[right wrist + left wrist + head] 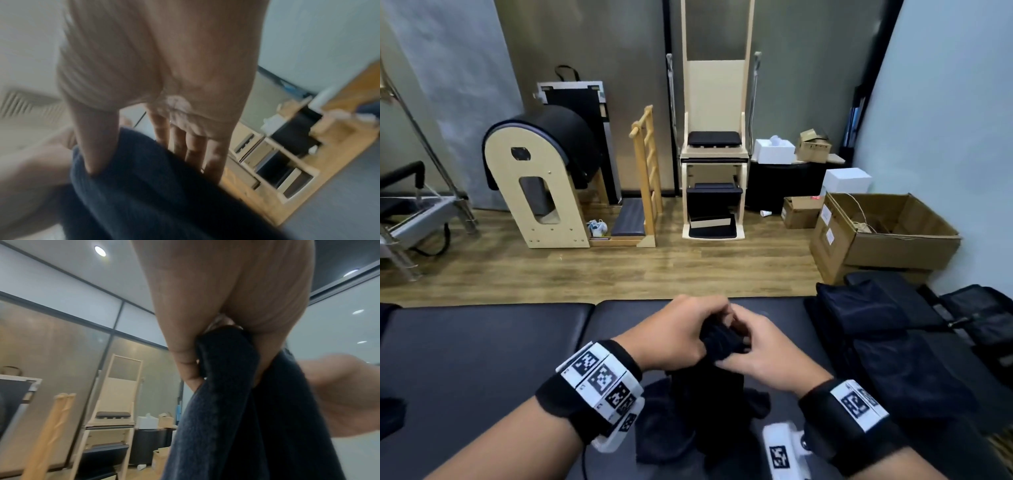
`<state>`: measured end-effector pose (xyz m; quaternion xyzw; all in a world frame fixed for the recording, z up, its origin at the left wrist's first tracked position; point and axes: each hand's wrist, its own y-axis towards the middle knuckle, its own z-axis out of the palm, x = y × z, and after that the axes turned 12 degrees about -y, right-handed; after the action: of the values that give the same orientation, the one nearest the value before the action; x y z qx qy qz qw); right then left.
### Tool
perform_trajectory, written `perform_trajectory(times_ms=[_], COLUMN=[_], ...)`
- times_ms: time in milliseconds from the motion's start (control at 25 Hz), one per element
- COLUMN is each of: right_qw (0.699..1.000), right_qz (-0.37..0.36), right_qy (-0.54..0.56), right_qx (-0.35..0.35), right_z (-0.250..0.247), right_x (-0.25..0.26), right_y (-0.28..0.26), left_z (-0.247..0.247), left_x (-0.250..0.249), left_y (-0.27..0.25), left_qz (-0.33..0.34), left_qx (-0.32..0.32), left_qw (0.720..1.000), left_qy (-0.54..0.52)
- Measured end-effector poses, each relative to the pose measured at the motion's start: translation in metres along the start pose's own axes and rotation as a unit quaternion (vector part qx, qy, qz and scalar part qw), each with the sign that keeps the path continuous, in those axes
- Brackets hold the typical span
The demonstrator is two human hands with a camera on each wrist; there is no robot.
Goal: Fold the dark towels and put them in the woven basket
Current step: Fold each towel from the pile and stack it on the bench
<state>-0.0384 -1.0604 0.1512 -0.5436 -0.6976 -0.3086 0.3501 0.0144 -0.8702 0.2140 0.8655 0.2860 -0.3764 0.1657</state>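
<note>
The black padded counter (482, 359) carries the lower end of the dark navy terry towel (709, 397); its bunched top is lifted between my hands. My left hand (674, 332) has its grip clamped on that top edge, and my right hand (767, 356) pinches it alongside, thumb in front, fingers behind. To fold well, I judge I should slide the hands apart along the hem to find both corners. The left wrist view alone shows the hem caught in my fist; no view shows the woven basket.
</note>
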Motion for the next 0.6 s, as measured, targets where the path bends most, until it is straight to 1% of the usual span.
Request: perform_trajectory(times_ms=[40,80,160,200,280,320,360,400,440,520,560,600], right_qw=[1.0,0.999,0.996,0.994,0.987,0.982,0.979,0.981,0.989,0.997,0.996,0.996], right_qz=[-0.018,-0.029,-0.031,-0.018,0.032,0.06,0.07,0.073,0.059,0.03,0.022,0.001], right_qy=[0.0,-0.017,-0.063,-0.071,-0.05,-0.031,-0.01,0.004,0.025,0.073,0.063,0.035], right_qx=[0.002,-0.008,-0.058,-0.086,-0.147,-0.178,-0.191,-0.179,-0.134,0.001,0.053,0.084], right_z=[-0.003,-0.007,-0.018,-0.023,-0.034,-0.04,-0.046,-0.049,-0.052,-0.048,-0.045,-0.04], right_x=[0.008,0.01,-0.001,-0.011,-0.032,-0.042,-0.048,-0.049,-0.044,-0.022,-0.01,0.001], right_y=[0.007,0.011,0.008,0.003,-0.007,-0.013,-0.018,-0.024,-0.028,-0.029,-0.027,-0.022], left_z=[0.004,0.005,0.003,0.001,-0.005,-0.008,-0.012,-0.014,-0.015,-0.009,-0.002,0.004], left_x=[-0.004,-0.004,-0.001,0.002,0.007,0.009,0.011,0.01,0.006,-0.009,-0.018,-0.025], left_y=[0.005,0.007,0.006,0.003,-0.001,-0.004,-0.006,-0.008,-0.008,-0.005,-0.002,0.001], left_qz=[0.006,-0.002,-0.04,-0.06,-0.094,-0.107,-0.113,-0.106,-0.087,-0.031,-0.007,0.005], left_qx=[-0.003,-0.018,-0.06,-0.076,-0.105,-0.121,-0.132,-0.129,-0.109,-0.029,0.012,0.038], left_qw=[1.0,1.0,0.997,0.995,0.989,0.986,0.985,0.986,0.99,0.999,1.0,0.999], left_qy=[-0.005,-0.012,-0.007,0.01,0.036,0.033,0.02,0.004,-0.011,-0.013,-0.002,0.006])
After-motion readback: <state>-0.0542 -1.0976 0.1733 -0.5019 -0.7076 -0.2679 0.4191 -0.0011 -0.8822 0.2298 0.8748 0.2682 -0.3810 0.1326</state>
